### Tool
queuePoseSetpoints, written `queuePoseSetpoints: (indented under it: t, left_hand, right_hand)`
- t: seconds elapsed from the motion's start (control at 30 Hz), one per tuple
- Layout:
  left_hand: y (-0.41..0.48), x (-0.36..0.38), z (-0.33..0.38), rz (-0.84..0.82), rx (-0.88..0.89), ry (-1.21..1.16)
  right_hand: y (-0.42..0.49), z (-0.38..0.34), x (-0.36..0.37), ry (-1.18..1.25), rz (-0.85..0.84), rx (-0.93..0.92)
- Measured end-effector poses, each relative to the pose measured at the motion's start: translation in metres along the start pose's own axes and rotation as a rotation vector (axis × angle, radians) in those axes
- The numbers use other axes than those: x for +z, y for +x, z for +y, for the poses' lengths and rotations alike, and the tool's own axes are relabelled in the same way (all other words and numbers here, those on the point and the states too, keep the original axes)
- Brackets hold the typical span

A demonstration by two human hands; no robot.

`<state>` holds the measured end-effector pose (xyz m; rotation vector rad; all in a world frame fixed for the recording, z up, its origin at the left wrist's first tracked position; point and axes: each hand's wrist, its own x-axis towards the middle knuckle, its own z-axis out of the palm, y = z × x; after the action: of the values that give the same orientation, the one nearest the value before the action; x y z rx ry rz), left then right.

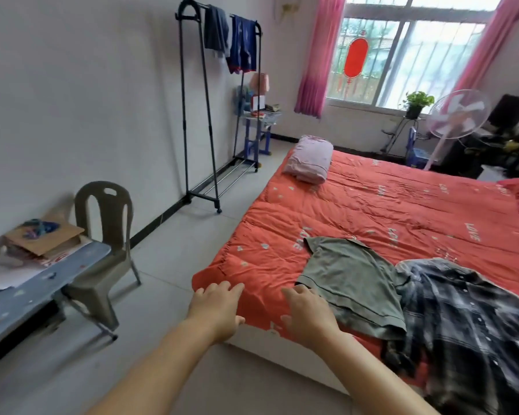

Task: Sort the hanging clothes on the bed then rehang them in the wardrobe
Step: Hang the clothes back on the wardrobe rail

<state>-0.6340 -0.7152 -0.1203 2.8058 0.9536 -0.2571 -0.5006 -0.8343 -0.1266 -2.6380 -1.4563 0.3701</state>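
Observation:
An olive green polo shirt (354, 280) lies flat on the near corner of the bed with its red quilt (387, 205). A dark plaid shirt (474, 330) lies to its right, partly over the bed's edge. My left hand (219, 307) hovers over the quilt's corner with fingers spread and holds nothing. Next to the green shirt's left edge is my right hand (306, 316), fingers relaxed and empty. A black clothes rack (210, 115) stands by the left wall with a grey garment (216, 31) and a blue garment (242, 44) hanging on it.
A grey plastic chair (102, 250) and a low table (27, 283) with cardboard stand at the left. A folded pink blanket (309, 160) lies at the bed's far corner. A standing fan (456, 118), a plant and a window with pink curtains are at the back.

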Motion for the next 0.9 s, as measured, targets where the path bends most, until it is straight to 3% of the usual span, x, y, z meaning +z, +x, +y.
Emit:
queuePoseSetpoints:
  t: [0.4,0.9]
  left_hand:
    - [0.2,0.004,0.167,-0.126,0.324,0.067]
    - [0.437,-0.003,0.24,-0.198,0.49,0.071]
  right_hand:
    - [0.074,0.204,-0.015,0.12,-0.022,0.343]
    - [0.235,0.344,-0.042,0.139,-0.095,0.525]
